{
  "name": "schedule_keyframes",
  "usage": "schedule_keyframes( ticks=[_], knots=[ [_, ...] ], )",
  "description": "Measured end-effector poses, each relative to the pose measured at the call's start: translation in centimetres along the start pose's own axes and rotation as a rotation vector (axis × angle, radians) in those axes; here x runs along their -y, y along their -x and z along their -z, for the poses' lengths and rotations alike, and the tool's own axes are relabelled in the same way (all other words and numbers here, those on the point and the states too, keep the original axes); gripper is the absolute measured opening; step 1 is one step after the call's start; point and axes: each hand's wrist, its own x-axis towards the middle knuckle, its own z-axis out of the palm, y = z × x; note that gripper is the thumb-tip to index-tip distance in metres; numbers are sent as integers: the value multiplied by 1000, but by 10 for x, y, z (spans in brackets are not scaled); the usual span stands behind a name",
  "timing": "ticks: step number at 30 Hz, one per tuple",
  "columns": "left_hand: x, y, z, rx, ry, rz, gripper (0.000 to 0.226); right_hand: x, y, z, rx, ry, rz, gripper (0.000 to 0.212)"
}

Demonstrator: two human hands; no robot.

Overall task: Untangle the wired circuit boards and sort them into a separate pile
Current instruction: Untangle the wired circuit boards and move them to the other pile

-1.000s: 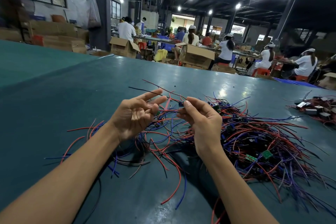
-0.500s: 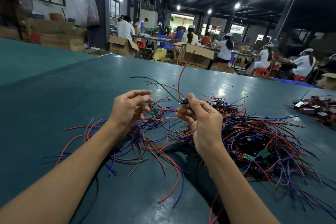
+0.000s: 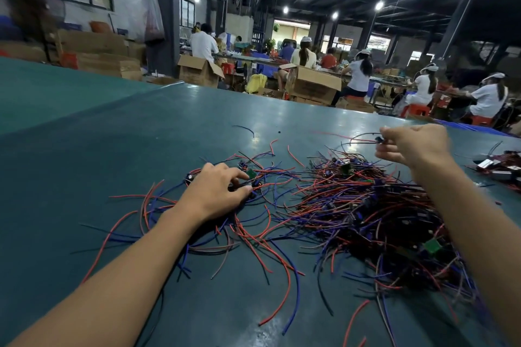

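Observation:
A big tangle of red, blue and black wired circuit boards (image 3: 375, 211) lies on the green table (image 3: 118, 149), right of centre. A looser spread of wired boards (image 3: 248, 222) lies to its left. My left hand (image 3: 217, 191) rests on that spread, fingers curled down onto small boards among the wires; whether they pinch one is hidden. My right hand (image 3: 417, 146) is raised over the far right of the table and pinches a small wired board (image 3: 379, 140) whose thin wires trail left. A separate pile of boards (image 3: 499, 166) sits at the right edge.
A loose black wire (image 3: 245, 129) lies on the table further back. Beyond the far table edge stand open cardboard boxes (image 3: 313, 84) and several seated people in white at other benches. Bare table surface stretches to the left and far side.
My right hand has swung right and away, carrying the small wired board toward the right-edge pile. My left hand has dropped from in front of me onto the loose wires.

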Motion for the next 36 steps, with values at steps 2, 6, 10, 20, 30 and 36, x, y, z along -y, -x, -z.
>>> schedule_keyframes(
  ticks=[2,6,10,20,30,36],
  knots=[
    [1,0,-1,-7,10,-11,31,1,-12,14,-4,-55,-37,30],
    [-1,1,-2,-26,12,-32,32,0,-26,26,26,-99,-73,23],
    [-6,6,1,6,-34,-80,53,-12,-35,19,69,166,-175,10],
    [-8,9,4,-34,-2,-143,28,-47,-56,15,53,664,-121,8],
    [-10,10,5,-40,15,-152,25,-40,-46,-5,240,1071,98,8],
    [-16,9,7,-165,19,-194,17,-6,12,-44,119,900,559,47]
  ],
)
